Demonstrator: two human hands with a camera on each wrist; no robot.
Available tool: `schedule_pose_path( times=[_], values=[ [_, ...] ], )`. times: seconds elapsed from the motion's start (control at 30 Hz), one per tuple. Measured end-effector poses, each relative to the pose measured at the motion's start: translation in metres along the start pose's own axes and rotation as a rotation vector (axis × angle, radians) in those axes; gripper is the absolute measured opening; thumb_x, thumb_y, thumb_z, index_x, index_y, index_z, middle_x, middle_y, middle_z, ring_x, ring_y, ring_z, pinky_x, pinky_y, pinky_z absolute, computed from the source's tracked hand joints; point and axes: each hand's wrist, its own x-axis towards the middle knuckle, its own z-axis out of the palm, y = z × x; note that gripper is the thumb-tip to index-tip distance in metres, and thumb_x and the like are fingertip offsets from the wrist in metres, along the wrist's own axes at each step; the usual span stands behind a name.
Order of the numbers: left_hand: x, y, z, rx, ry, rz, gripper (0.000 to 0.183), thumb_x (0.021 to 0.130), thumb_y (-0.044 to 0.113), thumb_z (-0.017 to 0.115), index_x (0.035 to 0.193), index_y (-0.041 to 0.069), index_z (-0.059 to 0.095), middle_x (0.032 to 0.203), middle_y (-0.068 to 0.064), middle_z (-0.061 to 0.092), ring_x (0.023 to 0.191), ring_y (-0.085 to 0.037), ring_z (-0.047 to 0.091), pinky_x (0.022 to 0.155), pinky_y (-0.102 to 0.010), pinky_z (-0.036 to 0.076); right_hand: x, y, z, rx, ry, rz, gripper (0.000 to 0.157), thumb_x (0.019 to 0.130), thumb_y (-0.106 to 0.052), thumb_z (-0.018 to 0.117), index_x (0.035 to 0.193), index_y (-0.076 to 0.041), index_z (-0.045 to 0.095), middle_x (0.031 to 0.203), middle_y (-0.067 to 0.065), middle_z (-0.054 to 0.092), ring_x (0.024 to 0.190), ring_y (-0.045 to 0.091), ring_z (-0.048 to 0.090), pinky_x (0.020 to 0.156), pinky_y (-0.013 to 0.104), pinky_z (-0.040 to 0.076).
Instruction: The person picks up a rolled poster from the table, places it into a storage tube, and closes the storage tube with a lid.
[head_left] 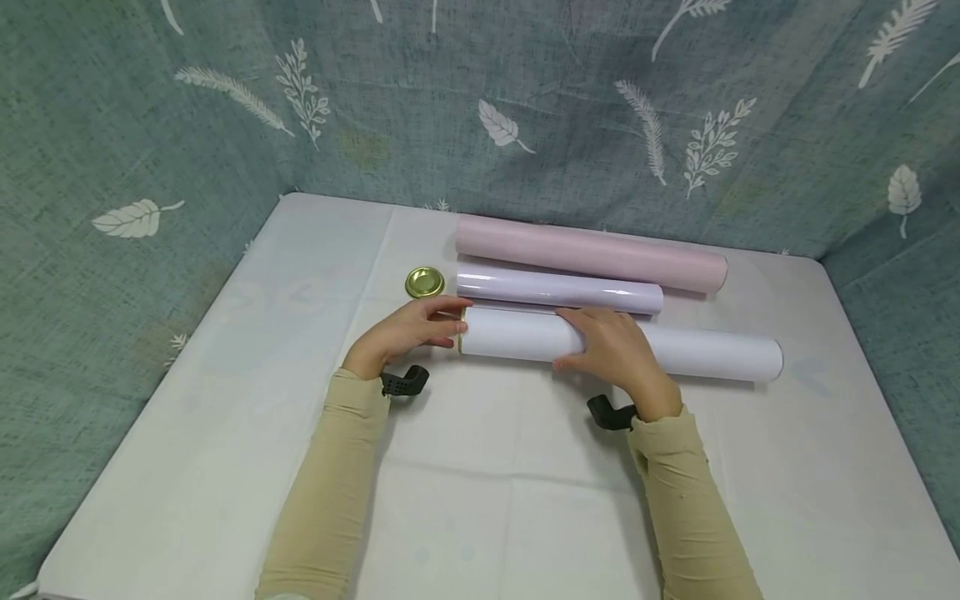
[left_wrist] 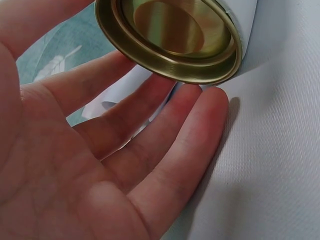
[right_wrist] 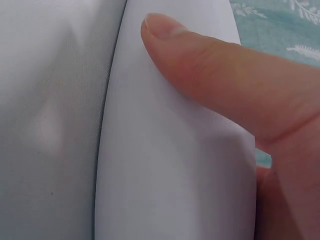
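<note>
A long white tube [head_left: 510, 333] lies crosswise on the table, with a gold metal lid [left_wrist: 170, 65] on its left end. My right hand [head_left: 611, 346] grips the tube left of its middle, thumb on the near side and fingers over the far side. In the right wrist view the thumb [right_wrist: 200, 70] lies along the white surface. At the lidded end is my left hand [head_left: 408, 329], its fingers extended and fingertips at the lid's rim. The left palm [left_wrist: 55, 170] faces the lid with a gap between them.
Behind the white tube lie a shiny lilac tube [head_left: 558, 287] and a thicker pink tube [head_left: 592, 252], roughly parallel to it. A loose gold lid [head_left: 424, 282] rests left of the lilac tube. Patterned green cloth [head_left: 450, 100] hangs around the white-covered table [head_left: 480, 517].
</note>
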Motion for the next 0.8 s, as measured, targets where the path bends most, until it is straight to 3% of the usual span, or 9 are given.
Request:
schedule_pose_path(
  times=[0.27, 0.5, 0.6, 0.8],
  values=[
    [0.000, 0.001, -0.001, -0.018, 0.064, -0.001, 0.049, 0.087, 0.033, 0.058, 0.129, 0.012, 0.045, 0.124, -0.009, 0.047, 0.105, -0.023, 0.052, 0.080, -0.037, 0.047, -0.002, 0.003, -0.005, 0.056, -0.048, -0.012, 0.078, 0.067, -0.050, 0.071, 0.133, -0.019, 0.043, 0.126, 0.008, 0.049, 0.116, 0.028, 0.043, 0.094, 0.046, 0.032],
    [0.002, 0.000, -0.003, -0.071, 0.205, 0.005, 0.038, 0.091, 0.024, 0.053, 0.125, 0.008, 0.048, 0.118, -0.012, 0.052, 0.101, -0.026, 0.055, 0.075, -0.036, 0.050, -0.001, 0.008, -0.012, 0.253, -0.100, 0.078, 0.075, 0.074, -0.052, 0.065, 0.137, -0.023, 0.035, 0.135, -0.001, 0.040, 0.123, 0.021, 0.036, 0.097, 0.041, 0.031],
    [0.002, 0.002, -0.004, -0.098, 0.249, 0.002, 0.039, 0.092, 0.024, 0.051, 0.126, 0.007, 0.046, 0.117, -0.014, 0.052, 0.102, -0.028, 0.055, 0.075, -0.036, 0.049, -0.002, 0.009, -0.015, 0.308, -0.084, 0.105, 0.071, 0.076, -0.051, 0.063, 0.136, -0.024, 0.037, 0.134, -0.003, 0.041, 0.122, 0.020, 0.038, 0.096, 0.042, 0.032],
    [-0.008, 0.021, 0.000, -0.140, 0.336, -0.008, 0.042, 0.093, 0.021, 0.049, 0.130, 0.003, 0.041, 0.117, -0.020, 0.050, 0.105, -0.034, 0.052, 0.082, -0.046, 0.044, -0.004, 0.010, -0.020, 0.308, -0.029, 0.113, 0.065, 0.079, -0.051, 0.059, 0.135, -0.025, 0.037, 0.130, -0.003, 0.046, 0.119, 0.020, 0.041, 0.095, 0.041, 0.033]
  ],
)
